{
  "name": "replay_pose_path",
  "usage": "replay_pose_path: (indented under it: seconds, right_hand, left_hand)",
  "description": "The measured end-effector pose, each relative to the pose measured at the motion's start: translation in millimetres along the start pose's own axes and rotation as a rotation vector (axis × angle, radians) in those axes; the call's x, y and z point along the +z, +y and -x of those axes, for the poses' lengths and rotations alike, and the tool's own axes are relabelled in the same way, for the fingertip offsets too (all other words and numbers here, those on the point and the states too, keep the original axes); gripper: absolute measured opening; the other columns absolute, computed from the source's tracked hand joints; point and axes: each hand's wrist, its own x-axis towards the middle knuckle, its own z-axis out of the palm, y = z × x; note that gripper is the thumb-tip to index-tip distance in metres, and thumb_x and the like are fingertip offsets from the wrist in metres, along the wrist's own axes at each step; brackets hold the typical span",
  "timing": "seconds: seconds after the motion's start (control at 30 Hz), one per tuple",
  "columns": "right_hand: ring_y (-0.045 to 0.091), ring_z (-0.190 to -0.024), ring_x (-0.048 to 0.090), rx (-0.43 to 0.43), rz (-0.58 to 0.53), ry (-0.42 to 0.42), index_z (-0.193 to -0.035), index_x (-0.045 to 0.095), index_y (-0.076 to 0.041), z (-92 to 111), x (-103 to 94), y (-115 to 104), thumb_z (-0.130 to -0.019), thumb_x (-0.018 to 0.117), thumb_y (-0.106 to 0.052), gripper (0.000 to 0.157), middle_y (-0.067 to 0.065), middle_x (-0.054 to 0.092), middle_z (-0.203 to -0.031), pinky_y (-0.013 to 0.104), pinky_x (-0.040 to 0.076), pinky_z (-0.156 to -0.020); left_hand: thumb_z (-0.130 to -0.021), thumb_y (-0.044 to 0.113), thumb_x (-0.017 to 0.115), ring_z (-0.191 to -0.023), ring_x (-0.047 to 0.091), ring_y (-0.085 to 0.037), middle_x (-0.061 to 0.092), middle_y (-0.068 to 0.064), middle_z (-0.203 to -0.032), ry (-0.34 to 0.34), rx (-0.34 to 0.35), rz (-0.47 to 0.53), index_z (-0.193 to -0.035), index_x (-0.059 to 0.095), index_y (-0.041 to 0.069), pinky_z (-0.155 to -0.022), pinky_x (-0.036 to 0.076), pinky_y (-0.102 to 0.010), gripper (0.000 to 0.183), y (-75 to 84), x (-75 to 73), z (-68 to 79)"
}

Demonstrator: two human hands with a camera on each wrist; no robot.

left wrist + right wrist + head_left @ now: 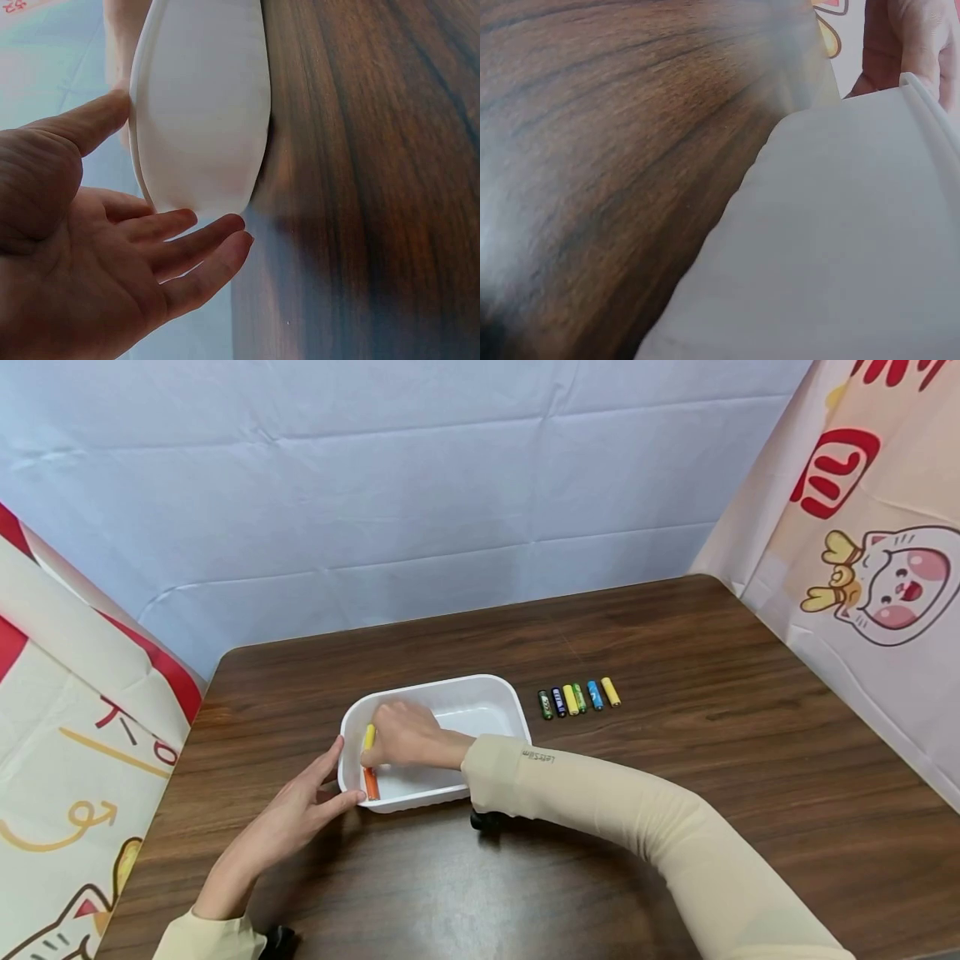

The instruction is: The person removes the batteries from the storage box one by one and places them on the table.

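Observation:
A white plastic tray (480, 718) stands on the table. My left hand (300, 806) is at its near left corner, the thumb along the front rim and the extended fingers touching the end wall; the left wrist view shows these fingers (202, 274) relaxed against the tray's outside. Inside the tray, my right hand (408, 735) is curled at the left end, with finger and thumb at the two ends of a yellow battery (370, 737). An orange battery (372, 785) lies just in front of the thumb, on the tray floor. The right wrist view mostly shows the tray's side (817, 225).
Several batteries in green, dark blue, yellow and light blue (595, 695) lie in a row right of the tray. Beneath everything is a dark wooden table (712, 727). White cloth (420, 485) hangs behind it, with printed cloth (885, 552) at the sides.

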Motion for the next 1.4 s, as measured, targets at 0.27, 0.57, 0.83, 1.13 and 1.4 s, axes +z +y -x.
replay_pose_path:
  seconds: [0.27,0.57,0.83,1.13,1.4]
  right_hand:
    - [0.007,-0.056,0.040,-0.053,-0.100,0.050,-0.068,0.060,-0.018,14.9,-14.2,9.8,-0.077,0.080,-0.033,0.027,-0.008,0.045,-0.059,0.021,0.034,-0.046]
    - [0.009,-0.074,0.052,-0.136,-0.151,0.217,-0.087,0.074,-0.013,44.7,-33.0,42.5,-0.074,0.075,-0.031,0.023,0.003,0.065,-0.084,0.022,0.043,-0.061]
    - [0.012,-0.076,0.053,-0.132,-0.214,0.293,-0.105,0.075,-0.009,78.3,-59.8,72.3,-0.078,0.075,-0.034,0.037,0.006,0.065,-0.092,0.026,0.046,-0.066]
    - [0.015,-0.080,0.057,-0.226,-0.306,0.356,-0.105,0.073,-0.008,114.1,-99.5,124.1,-0.079,0.081,-0.019,0.029,0.005,0.062,-0.089,0.028,0.049,-0.066]
    - [0.013,-0.083,0.062,-0.198,-0.264,0.368,-0.111,0.074,-0.009,146.2,-131.3,194.5,-0.080,0.081,-0.009,0.032,-0.001,0.066,-0.094,0.023,0.052,-0.071]
  left_hand:
    - [-0.101,0.033,0.069,-0.130,0.057,-0.043,0.030,-0.028,-0.163,-0.008,-0.019,0.003,-0.163,0.016,-0.001,-0.097,0.053,-0.050,0.088,0.2,-0.9,-0.3]
    - [-0.101,0.036,0.069,-0.132,0.055,-0.042,0.028,-0.028,-0.164,-0.022,-0.042,-0.016,-0.164,0.014,-0.001,-0.101,0.051,-0.053,0.091,2.5,-2.3,-2.0]
    - [-0.101,0.035,0.070,-0.133,0.054,-0.042,0.028,-0.027,-0.164,-0.012,-0.033,-0.038,-0.163,0.016,-0.001,-0.104,0.048,-0.056,0.090,2.1,-2.4,-2.0]
    - [-0.100,0.035,0.070,-0.133,0.055,-0.040,0.028,-0.026,-0.164,-0.015,-0.031,-0.025,-0.164,0.016,0.000,-0.102,0.050,-0.053,0.091,0.0,-2.3,-0.7]
    - [-0.100,0.036,0.070,-0.136,0.051,-0.042,0.024,-0.028,-0.165,-0.023,-0.039,-0.031,-0.164,0.014,0.000,-0.106,0.046,-0.056,0.092,-0.2,-4.0,-2.1]
